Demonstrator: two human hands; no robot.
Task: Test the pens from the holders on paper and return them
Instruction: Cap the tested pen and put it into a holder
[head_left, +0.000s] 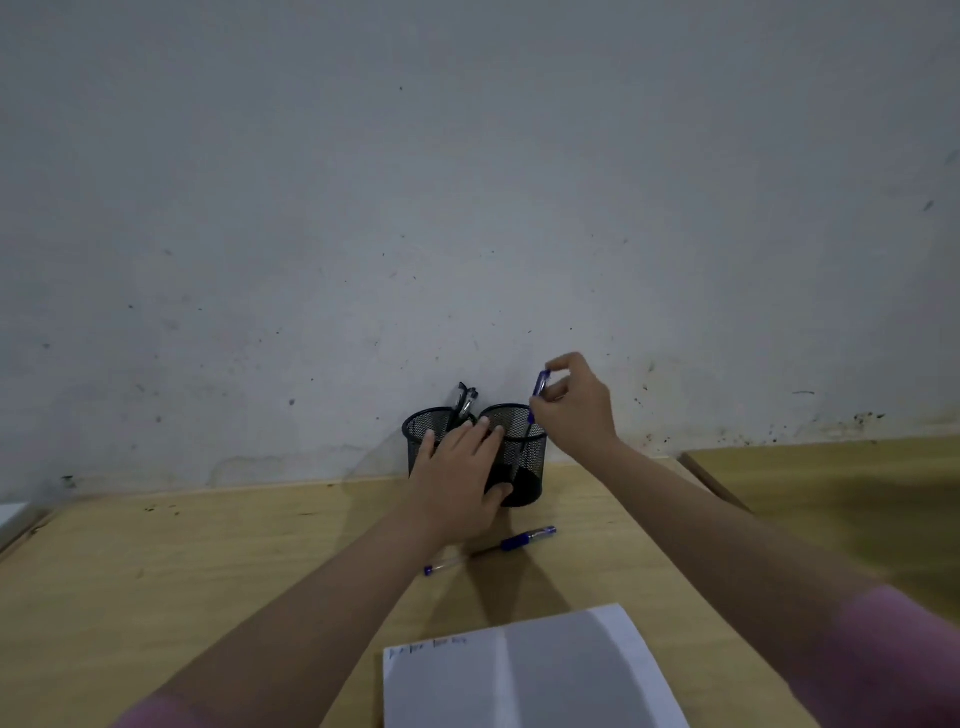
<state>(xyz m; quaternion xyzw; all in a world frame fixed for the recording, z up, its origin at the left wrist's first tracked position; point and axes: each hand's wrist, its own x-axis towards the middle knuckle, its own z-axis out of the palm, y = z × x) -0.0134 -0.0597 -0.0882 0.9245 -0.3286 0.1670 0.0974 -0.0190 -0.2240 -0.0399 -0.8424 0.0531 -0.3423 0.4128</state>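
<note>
Two black mesh holders stand side by side against the wall. The left holder (422, 427) holds a few dark pens (464, 401). My left hand (460, 475) grips the front of the right holder (527, 467), fingers over its rim. My right hand (574, 402) pinches the top of a blue pen (538, 391) that stands upright with its lower end inside the right holder. Another blue pen (527, 538) lies on the wooden table in front of the holders. A white sheet of paper (535, 670) with faint scribbles along its top left lies near me.
The wooden table (208, 571) runs up to a grey-white wall (467, 208). A second table surface (831, 483) adjoins at the right. A white object (13, 514) shows at the far left edge.
</note>
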